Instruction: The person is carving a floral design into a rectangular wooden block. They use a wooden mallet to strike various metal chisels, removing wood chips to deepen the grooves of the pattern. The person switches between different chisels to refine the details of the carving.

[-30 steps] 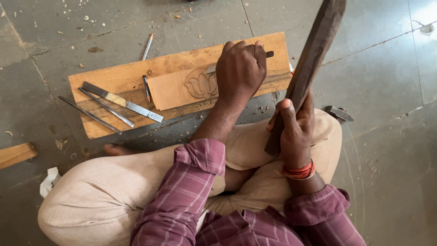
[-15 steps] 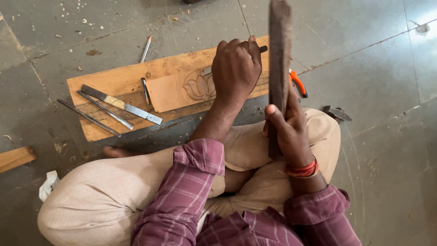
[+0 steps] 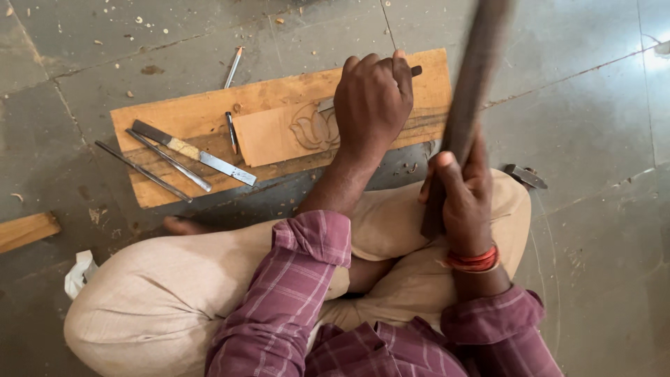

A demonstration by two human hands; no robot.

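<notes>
The floor (image 3: pixel 579 119) is grey stone or polished concrete, laid in large slabs with thin joints running diagonally across the view. It looks worn and dusty, with pale wood chips scattered toward the upper left (image 3: pixel 105 28). A bright glare falls on the floor at the upper right edge (image 3: pixel 656 56), possibly daylight from an opening out of view. A faint curved scratch marks the surface at the lower right (image 3: pixel 551 279). No walls, windows or furniture show from this downward angle.
</notes>
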